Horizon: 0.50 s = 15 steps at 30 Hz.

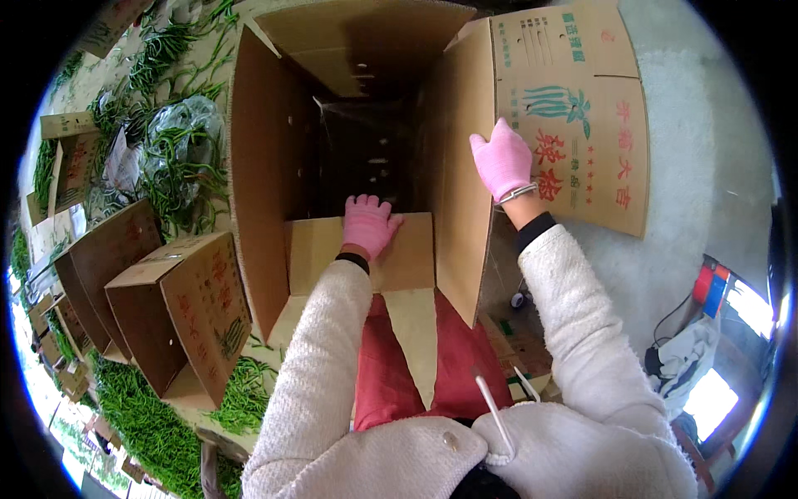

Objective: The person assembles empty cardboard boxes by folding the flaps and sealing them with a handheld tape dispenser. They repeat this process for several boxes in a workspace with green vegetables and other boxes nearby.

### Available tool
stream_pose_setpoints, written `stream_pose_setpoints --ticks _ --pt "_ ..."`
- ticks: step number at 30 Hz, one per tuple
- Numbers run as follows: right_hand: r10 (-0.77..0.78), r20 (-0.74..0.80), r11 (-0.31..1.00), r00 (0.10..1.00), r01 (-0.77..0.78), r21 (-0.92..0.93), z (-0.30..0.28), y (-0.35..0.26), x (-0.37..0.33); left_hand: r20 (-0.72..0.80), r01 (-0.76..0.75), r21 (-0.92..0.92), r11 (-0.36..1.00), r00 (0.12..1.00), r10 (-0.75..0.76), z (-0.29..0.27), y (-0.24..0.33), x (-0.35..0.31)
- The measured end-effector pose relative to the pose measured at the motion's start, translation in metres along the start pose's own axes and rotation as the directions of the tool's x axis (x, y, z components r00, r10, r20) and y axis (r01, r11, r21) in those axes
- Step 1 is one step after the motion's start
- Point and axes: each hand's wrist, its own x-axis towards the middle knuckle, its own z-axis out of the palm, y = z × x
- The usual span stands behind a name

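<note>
Left hand (371,226), in a pink glove, lies with its fingers loosely spread across the upper edge of the near flap (407,258) of a large, open cardboard box (266,166) right before the person's red trousers (470,358); the right hand (504,158), gloved alike, is at the box's right edge beside a printed outer flap (573,183), and from here I cannot tell whether it grips the cardboard. Off to the left stand open cartons (204,308) by a heap of long green peppers (154,432), and beyond them more lie around a clear plastic bag (199,112), while grey floor (694,108) stretches out on the right.
</note>
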Motion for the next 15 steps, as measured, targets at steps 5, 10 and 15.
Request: stream_pose_setpoints --ticks 5,10,15 --pt "-0.329 -0.419 0.942 0.846 0.322 -0.09 -0.007 -0.032 0.028 -0.122 -0.01 -0.062 0.998 0.992 0.002 0.013 0.006 -0.002" --pt "-0.684 -0.691 0.667 0.234 0.585 -0.462 -0.036 -0.158 0.133 -0.273 -0.084 -0.188 0.978 0.962 0.03 0.008 0.005 -0.002" --pt "-0.662 -0.315 0.74 0.68 0.659 -0.131 0.037 -0.174 0.101 -0.517 -0.089 -0.267 0.96 0.854 -0.064 -0.006 -0.001 -0.018"
